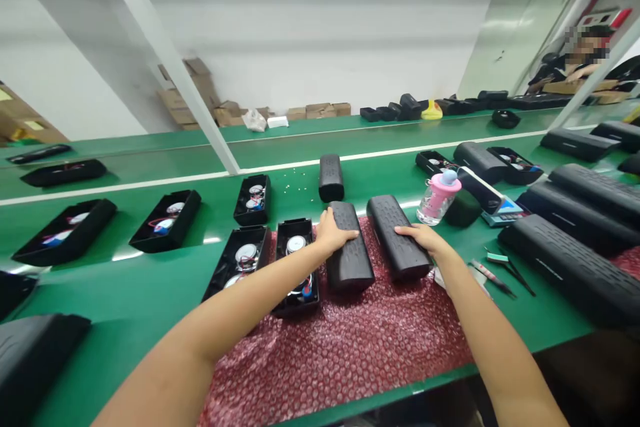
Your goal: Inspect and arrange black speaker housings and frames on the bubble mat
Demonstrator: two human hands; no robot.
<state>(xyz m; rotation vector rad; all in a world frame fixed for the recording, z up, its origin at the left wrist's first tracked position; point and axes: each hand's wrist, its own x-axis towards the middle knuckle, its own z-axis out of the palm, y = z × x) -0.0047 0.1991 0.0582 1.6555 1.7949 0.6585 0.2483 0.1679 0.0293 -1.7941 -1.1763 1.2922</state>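
My left hand (333, 235) is closed over a black speaker housing (350, 260), thumb across its slotted top and fingers toward its far left edge. A second black speaker housing (393, 227) lies just to the right. My right hand (425, 240) grips its right side, with the thumb on top and the other fingers mostly hidden. Both housings rest slotted face up on red bubble wrap (340, 353). Beside my left forearm lie two open housings, a nearer one (284, 307) and one farther left (213, 280), with round silver drivers and wires inside; my arm partly covers them.
Behind stands another closed housing (331, 177), near scattered small white bits (295, 183). A pink-lidded bottle (440, 197) is right of my hands, with tweezers (520, 277) nearer me. More housings line the green bench (150, 293). A person (575, 67) is at far right.
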